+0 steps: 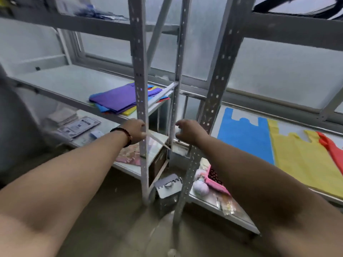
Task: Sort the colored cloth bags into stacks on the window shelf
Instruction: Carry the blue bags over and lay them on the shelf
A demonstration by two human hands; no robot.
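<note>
Cloth bags sit in two places: a mixed pile (115, 102) topped with purple on the left shelf (61, 84), and a blue bag (245, 140), yellow bag (304, 160) and red bag (334, 151) spread flat side by side on the right shelf (222, 115) under the window. Both hands reach forward empty, fingers loosely spread: left hand (134, 130) by the grey upright (141, 89), right hand (191, 131) just beside the other post (213, 101).
</note>
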